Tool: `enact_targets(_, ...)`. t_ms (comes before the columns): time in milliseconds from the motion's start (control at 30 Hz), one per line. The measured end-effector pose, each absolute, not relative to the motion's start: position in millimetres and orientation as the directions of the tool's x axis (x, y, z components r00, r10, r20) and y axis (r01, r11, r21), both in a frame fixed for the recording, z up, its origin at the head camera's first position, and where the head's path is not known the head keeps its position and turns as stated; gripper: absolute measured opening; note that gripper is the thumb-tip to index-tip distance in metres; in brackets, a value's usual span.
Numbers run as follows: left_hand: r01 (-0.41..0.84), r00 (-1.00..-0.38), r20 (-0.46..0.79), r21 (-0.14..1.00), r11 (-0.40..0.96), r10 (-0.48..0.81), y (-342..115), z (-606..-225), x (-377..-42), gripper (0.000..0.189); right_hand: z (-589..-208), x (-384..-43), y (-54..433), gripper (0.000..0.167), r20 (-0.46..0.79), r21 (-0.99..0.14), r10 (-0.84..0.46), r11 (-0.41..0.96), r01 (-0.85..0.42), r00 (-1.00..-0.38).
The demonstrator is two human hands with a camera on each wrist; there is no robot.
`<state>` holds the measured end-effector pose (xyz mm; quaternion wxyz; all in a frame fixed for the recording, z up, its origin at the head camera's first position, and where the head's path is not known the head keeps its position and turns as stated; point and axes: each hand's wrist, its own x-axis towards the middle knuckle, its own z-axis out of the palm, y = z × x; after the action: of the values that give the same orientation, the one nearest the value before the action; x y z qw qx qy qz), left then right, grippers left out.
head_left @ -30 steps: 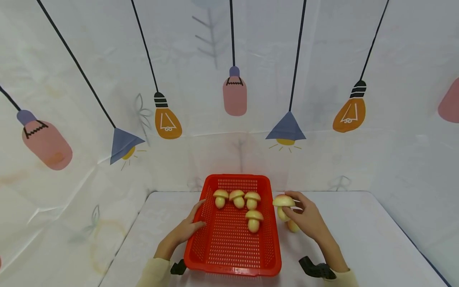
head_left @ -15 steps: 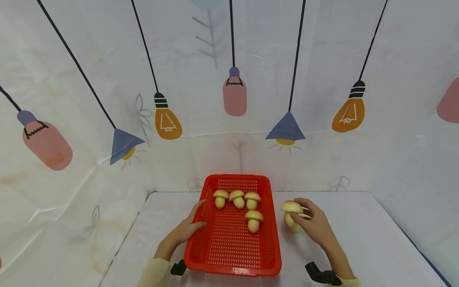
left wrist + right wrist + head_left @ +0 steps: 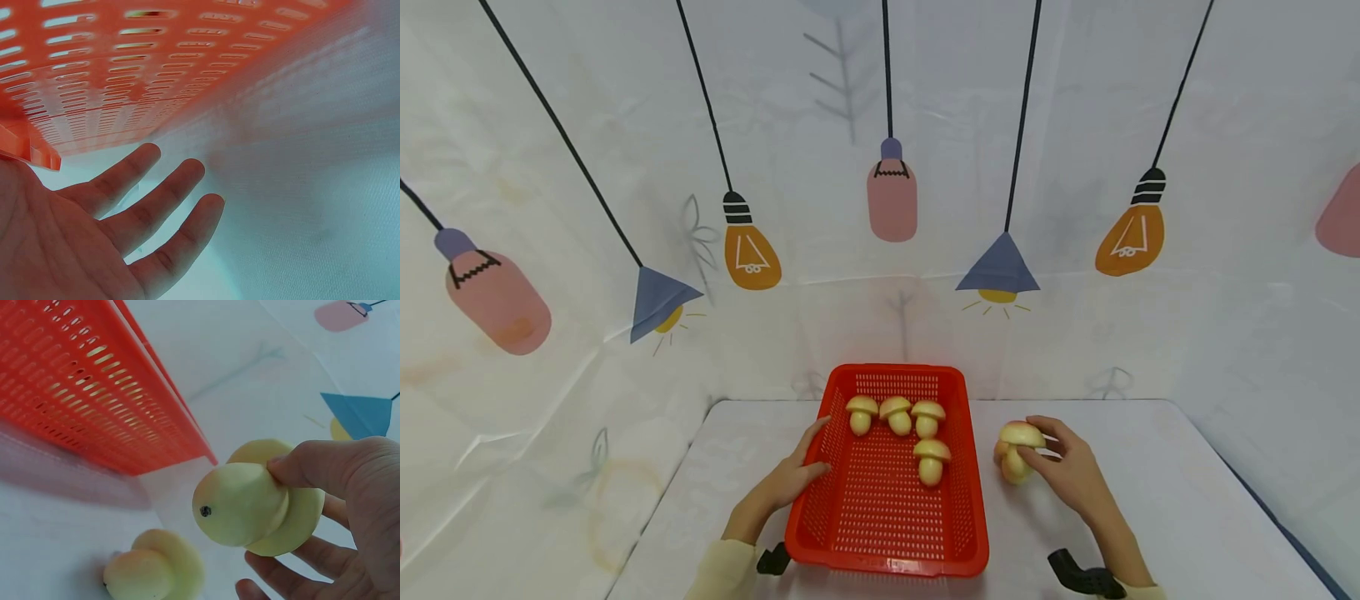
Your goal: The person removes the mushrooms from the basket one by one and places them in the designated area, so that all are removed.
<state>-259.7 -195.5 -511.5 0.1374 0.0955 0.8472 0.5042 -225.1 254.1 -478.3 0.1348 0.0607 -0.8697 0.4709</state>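
Observation:
My right hand [image 3: 1071, 471] pinches the stem of a cream-yellow toy mushroom [image 3: 240, 503], its cap up and tinged red on top. A second toy mushroom [image 3: 147, 572] is on the table below it, mostly hidden by the held one in the head view. On the other side, my left hand [image 3: 790, 479] rests on the left rim of a red perforated plastic basket [image 3: 886, 567]. Its thumb lies over the rim, while three fingers [image 3: 159, 200] extend loosely outside the wall. Inside the basket, three mushrooms [image 3: 897, 415] form a row at the far end, with another mushroom [image 3: 931, 462] nearer, at the right.
A white-covered table [image 3: 1150, 500] carries the basket, which takes up its middle. Behind it hangs a pale cloth backdrop [image 3: 880, 325] printed with lamps and bulbs. Dark straps [image 3: 1086, 575] sit on both wrists.
My right hand has moved right and slightly down, away from the basket, with the toy mushroom in its fingers. The left hand and basket have stayed put.

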Motion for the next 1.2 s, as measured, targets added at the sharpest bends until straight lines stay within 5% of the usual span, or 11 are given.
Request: enact_targets(1200, 0.023, -0.938, -0.134, 0.896, 0.444, 0.32, -195, -509, -260, 0.077, -502, -226, 304, 0.053, 0.202, -0.776, 0.078, 0.62, -0.111, -0.976)
